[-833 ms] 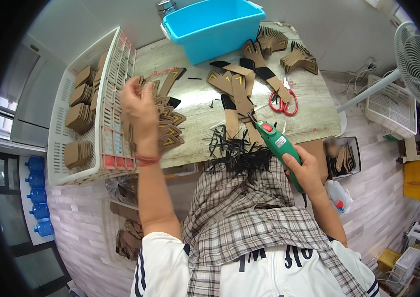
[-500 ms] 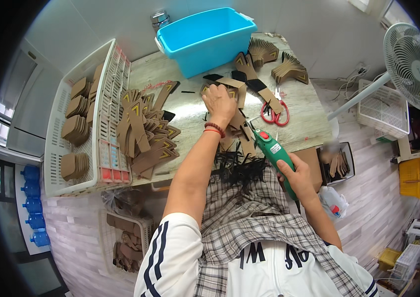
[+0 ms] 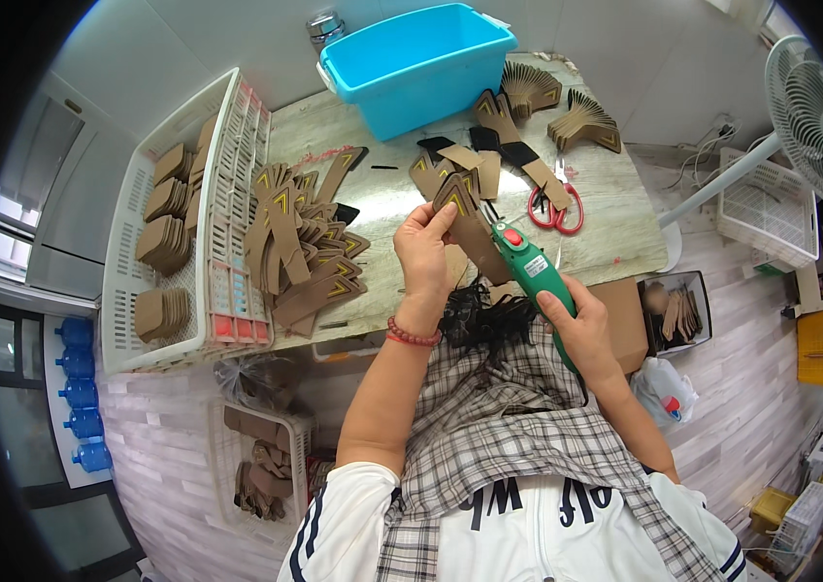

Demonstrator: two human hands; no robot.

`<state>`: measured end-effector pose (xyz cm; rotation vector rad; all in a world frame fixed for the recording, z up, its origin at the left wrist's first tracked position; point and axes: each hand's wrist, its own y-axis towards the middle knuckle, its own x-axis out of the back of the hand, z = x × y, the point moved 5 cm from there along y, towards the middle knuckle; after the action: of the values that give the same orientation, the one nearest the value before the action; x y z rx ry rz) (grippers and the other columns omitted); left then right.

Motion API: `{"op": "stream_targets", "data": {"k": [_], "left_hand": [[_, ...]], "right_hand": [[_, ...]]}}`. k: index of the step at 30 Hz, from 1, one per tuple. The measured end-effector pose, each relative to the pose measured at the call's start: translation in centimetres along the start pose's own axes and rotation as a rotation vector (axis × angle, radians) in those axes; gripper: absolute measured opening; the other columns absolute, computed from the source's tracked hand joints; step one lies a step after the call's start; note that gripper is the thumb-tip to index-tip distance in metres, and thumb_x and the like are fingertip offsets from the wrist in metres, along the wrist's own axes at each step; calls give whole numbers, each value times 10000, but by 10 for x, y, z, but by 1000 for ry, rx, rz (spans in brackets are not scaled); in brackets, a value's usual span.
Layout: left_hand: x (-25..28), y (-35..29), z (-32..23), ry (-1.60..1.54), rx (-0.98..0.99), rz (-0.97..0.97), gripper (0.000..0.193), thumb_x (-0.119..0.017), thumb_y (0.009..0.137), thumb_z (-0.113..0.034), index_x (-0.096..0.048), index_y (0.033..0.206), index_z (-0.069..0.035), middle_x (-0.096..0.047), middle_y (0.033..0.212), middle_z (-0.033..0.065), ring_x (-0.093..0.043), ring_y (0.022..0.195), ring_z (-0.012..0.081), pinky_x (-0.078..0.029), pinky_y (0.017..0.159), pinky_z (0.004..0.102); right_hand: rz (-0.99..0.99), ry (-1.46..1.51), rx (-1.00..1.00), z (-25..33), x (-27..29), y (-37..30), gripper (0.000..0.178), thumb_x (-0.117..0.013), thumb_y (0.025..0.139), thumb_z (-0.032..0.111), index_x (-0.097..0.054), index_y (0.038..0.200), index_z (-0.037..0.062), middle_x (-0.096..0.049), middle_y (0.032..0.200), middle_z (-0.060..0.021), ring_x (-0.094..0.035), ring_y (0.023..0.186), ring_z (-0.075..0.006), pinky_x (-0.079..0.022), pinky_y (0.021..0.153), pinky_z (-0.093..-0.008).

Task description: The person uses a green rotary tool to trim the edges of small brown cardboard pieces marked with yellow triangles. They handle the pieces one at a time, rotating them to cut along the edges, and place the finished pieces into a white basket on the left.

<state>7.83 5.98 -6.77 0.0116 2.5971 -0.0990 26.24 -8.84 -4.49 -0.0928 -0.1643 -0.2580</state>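
Pinched in my left hand (image 3: pixel 426 250) is a flat brown strip (image 3: pixel 477 238) with a yellow chevron at its tip. My right hand (image 3: pixel 576 325) is wrapped round a green electric hand cutter (image 3: pixel 528 267) with a red button and a thin metal tip. That tip is close beside the strip's right edge; whether they touch I cannot tell. Similar strips (image 3: pixel 428 177), some with black ends, lie just beyond my left hand. Red-handled scissors (image 3: pixel 568 210) rest to the right. Black scraps (image 3: pixel 489 315) hang in a heap at the table's near edge, by my checked apron (image 3: pixel 528 446).
A blue bin (image 3: pixel 402 102) stands at the back of the table (image 3: pixel 382 209). On the left, a white crate (image 3: pixel 227 262) of stacked brown pieces adjoins a pile of chevron strips (image 3: pixel 310 242). Fanned strips (image 3: pixel 584 124) are at back right; a fan (image 3: pixel 819 126) rises beyond the table.
My left hand has come back from the strips on the table with one strip in it, now beside the cutter's tip. My right hand keeps its hold. The whole view has shifted slightly.
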Motion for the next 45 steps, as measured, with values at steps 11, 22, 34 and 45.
{"op": "stream_targets", "data": {"k": [11,22,34,45], "left_hand": [[-15,-18,23,-140,153,6,69,-649,895,-88,-655,912,-21,-688,833,37,-616,669,96,-489,617,227],[-15,-38,32,70,201,112,52,-622,911,-86,-648,909,-40,-676,859,11,-596,718,75,-470,680,221],[-10,-27,7,57,181,210,82,-610,919,-101,-620,954,-26,-670,837,34,-623,654,91,-534,561,240],[-6,-21,-2,168,107,257,88,-630,897,-63,-646,954,2,-680,867,39,-610,700,69,-500,640,203]], "right_hand": [[1,29,-2,0,3,-4,375,-680,895,260,-621,1157,-2,-603,721,-8,-522,596,-57,-436,547,-227],[-2,85,17,6,6,1,356,-674,901,255,-625,1140,-3,-600,728,-5,-519,594,-55,-441,548,-224],[20,53,15,-5,15,-4,371,-680,895,255,-618,1141,-17,-600,738,-5,-520,597,-54,-437,550,-225],[70,86,26,0,16,-5,363,-676,899,230,-610,1159,-15,-601,747,-6,-521,601,-51,-437,552,-214]]}}
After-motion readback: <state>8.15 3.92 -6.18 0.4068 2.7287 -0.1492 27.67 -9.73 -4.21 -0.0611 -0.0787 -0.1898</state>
